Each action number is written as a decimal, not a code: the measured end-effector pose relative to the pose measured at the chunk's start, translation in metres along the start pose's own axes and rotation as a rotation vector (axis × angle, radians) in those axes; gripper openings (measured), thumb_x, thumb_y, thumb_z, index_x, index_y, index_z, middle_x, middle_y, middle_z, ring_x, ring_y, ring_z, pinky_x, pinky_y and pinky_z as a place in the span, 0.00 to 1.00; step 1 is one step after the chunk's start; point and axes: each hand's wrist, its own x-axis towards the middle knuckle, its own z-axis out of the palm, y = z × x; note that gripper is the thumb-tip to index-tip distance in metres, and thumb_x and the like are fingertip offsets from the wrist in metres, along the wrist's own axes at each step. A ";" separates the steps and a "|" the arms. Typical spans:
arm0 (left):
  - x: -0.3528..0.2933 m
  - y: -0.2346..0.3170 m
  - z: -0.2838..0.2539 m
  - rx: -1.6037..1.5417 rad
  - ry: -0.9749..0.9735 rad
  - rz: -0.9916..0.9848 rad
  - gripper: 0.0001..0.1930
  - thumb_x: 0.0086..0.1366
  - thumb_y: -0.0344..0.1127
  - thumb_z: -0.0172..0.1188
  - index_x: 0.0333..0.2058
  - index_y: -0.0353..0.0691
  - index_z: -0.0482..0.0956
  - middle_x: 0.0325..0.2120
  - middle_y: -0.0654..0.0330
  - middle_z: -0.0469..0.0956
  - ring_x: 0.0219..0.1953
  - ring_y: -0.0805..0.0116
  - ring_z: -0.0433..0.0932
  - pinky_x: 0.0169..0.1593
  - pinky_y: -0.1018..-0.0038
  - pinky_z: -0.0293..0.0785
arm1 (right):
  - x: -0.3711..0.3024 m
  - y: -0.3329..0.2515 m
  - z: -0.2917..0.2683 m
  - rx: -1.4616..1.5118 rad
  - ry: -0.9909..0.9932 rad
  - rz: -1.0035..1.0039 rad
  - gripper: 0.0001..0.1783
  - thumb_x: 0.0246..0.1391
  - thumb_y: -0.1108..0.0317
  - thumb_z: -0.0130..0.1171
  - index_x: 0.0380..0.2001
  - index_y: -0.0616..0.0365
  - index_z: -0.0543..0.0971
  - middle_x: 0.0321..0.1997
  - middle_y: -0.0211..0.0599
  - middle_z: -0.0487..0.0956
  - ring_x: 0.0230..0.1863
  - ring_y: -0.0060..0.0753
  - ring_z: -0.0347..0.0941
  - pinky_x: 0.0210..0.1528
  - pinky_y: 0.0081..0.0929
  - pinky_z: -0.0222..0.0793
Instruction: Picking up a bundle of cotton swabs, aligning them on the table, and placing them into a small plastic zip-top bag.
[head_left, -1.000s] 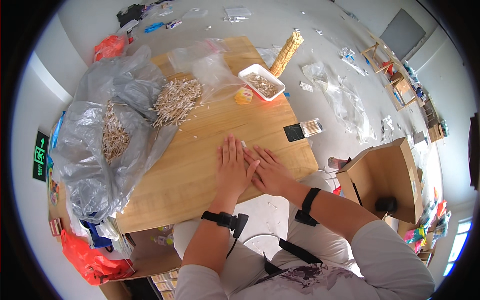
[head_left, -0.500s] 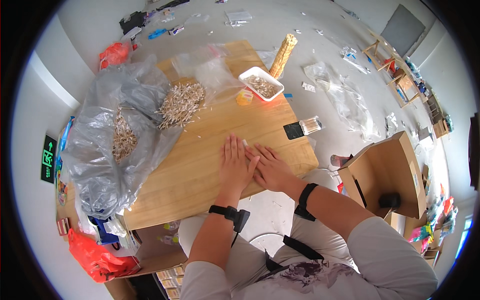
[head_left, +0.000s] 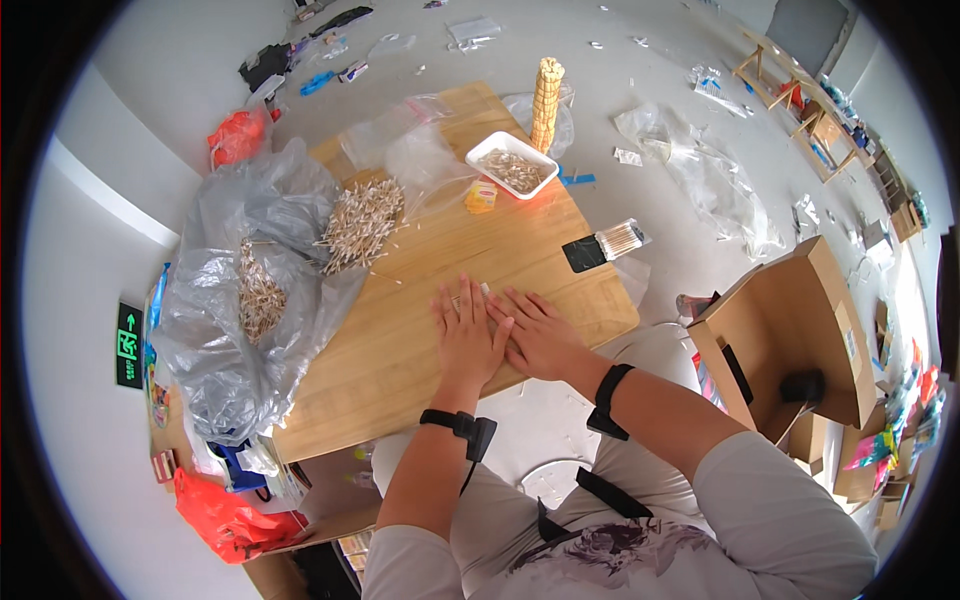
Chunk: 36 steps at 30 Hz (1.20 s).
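Note:
My left hand (head_left: 466,340) lies flat on the wooden table (head_left: 350,380), fingers stretched and slightly apart. Beside it, palm down, rests my right hand (head_left: 545,340), its fingers spread and its inner edge close to the left thumb. A small pale piece (head_left: 485,289) peeks out by the left fingertips; most of it is hidden, and its kind cannot be made out. Farther off to the left lies a heap of cotton swabs (head_left: 362,225). Right of my hands, a clear packet of cotton swabs (head_left: 619,240) sits by a black card (head_left: 583,254) at the table's edge.
A grey plastic bag (head_left: 190,310) with more swabs covers the table's left side. At the far edge stand a white tray (head_left: 475,157) of swabs, yellow packets (head_left: 481,197) and a tall yellow woven-looking column (head_left: 545,105). An open cardboard box (head_left: 840,340) is at right.
The whole view has shifted a little. My left fingers have spread slightly, and more of something pale shows between and beside their tips. The right hand stays nearly in place.

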 end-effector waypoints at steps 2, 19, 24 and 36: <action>0.001 0.000 0.000 -0.009 -0.014 0.014 0.42 0.74 0.62 0.43 0.72 0.32 0.57 0.76 0.48 0.47 0.77 0.37 0.40 0.76 0.44 0.32 | -0.001 0.002 0.000 -0.003 0.007 0.004 0.40 0.63 0.51 0.50 0.74 0.57 0.60 0.78 0.41 0.58 0.79 0.46 0.50 0.79 0.46 0.44; 0.007 0.003 0.001 -0.003 -0.097 0.034 0.37 0.76 0.50 0.43 0.73 0.28 0.51 0.76 0.43 0.46 0.76 0.32 0.41 0.76 0.44 0.34 | -0.043 0.126 -0.014 1.445 1.348 0.880 0.09 0.65 0.71 0.48 0.38 0.51 0.79 0.36 0.27 0.75 0.32 0.25 0.67 0.36 0.26 0.66; 0.022 0.031 0.006 0.049 -0.108 0.047 0.35 0.77 0.47 0.42 0.73 0.29 0.50 0.75 0.42 0.46 0.76 0.33 0.42 0.76 0.45 0.36 | -0.056 0.186 -0.009 1.610 1.648 1.470 0.12 0.66 0.60 0.52 0.46 0.53 0.76 0.45 0.31 0.76 0.40 0.29 0.72 0.41 0.32 0.70; 0.061 0.091 0.028 0.018 -0.127 0.072 0.35 0.78 0.49 0.38 0.73 0.28 0.50 0.76 0.42 0.42 0.77 0.32 0.37 0.76 0.45 0.33 | -0.022 0.185 -0.001 2.211 0.990 1.026 0.23 0.66 0.52 0.62 0.55 0.56 0.74 0.54 0.35 0.78 0.56 0.34 0.75 0.62 0.37 0.70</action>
